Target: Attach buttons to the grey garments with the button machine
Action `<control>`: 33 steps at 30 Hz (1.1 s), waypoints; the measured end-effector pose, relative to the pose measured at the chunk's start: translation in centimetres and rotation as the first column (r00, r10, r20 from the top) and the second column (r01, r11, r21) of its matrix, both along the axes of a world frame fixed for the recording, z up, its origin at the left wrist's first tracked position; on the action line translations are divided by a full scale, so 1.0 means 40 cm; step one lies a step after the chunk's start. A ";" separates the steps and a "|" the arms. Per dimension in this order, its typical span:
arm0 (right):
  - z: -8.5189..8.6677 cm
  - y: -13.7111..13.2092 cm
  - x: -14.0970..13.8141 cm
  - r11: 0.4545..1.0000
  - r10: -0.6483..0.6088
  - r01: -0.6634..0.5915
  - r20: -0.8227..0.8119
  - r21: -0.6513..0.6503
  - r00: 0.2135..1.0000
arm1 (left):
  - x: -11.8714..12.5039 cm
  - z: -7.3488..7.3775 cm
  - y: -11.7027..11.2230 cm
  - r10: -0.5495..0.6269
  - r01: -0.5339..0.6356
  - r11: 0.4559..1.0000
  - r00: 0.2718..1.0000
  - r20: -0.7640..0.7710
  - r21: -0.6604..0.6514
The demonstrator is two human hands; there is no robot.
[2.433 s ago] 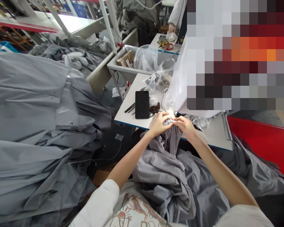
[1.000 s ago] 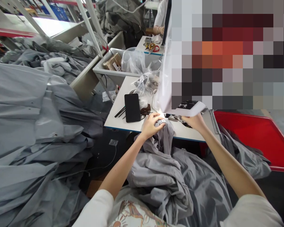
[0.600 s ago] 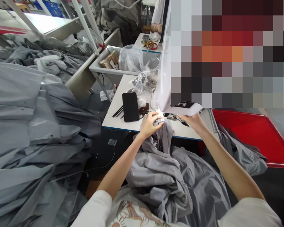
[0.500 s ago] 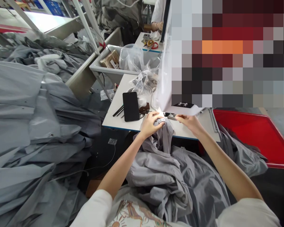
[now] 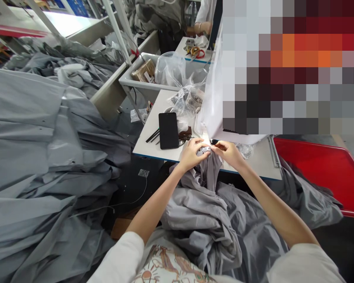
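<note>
Grip closed on both sides: your left hand [image 5: 191, 154] and your right hand [image 5: 228, 153] pinch toward each other at the front edge of the desk, fingers curled around a small silver metal fitting [image 5: 205, 149]. Your fingers cover most of the fitting, so its shape is hard to make out. A fold of grey woven fabric [image 5: 208, 173] rises from your lap into both hands, and its upper edge meets the fitting.

On the white blue-edged desk [image 5: 153, 147], left of your hands, lie a black smartphone [image 5: 168, 131], thin black rods [image 5: 152, 136] and a small brown leather-like piece [image 5: 185, 133]. Farther back sits a clear plastic bag of metal parts [image 5: 189, 99]. A white panel [image 5: 214, 110] stands just behind your hands, and a pixelated patch [image 5: 283, 70] hides everything above and to the right of it.

A heap of grey sheeting with eyelets [image 5: 41, 145] fills the left side. A red tray [image 5: 315, 173] is cut off by the right edge. At the top, a co-worker's hand [image 5: 202, 27] rests near red-handled scissors [image 5: 198, 53].
</note>
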State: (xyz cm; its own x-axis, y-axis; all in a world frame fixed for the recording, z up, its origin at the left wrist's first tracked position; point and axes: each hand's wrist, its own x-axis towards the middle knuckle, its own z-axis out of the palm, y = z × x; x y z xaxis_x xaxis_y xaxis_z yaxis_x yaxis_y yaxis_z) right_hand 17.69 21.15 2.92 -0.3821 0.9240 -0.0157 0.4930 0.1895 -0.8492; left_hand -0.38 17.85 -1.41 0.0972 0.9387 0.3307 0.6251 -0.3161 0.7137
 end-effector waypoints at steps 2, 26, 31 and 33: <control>0.005 -0.004 -0.002 0.999 0.006 -0.007 0.024 0.041 1.000 | 0.000 0.000 0.000 0.002 -0.002 1.000 1.000 -0.001 -0.003; 0.001 -0.018 -0.020 0.939 0.012 -0.044 0.095 0.340 0.995 | 0.001 -0.005 0.001 0.008 -0.008 1.000 1.000 -0.008 0.027; -0.017 -0.008 -0.015 0.969 0.013 -0.024 0.047 0.244 0.999 | 0.001 -0.005 0.002 0.002 -0.002 1.000 1.000 0.002 0.022; -0.020 -0.009 -0.014 0.976 0.024 -0.029 0.027 0.214 0.999 | 0.001 -0.005 0.002 0.001 -0.001 1.000 1.000 0.003 0.025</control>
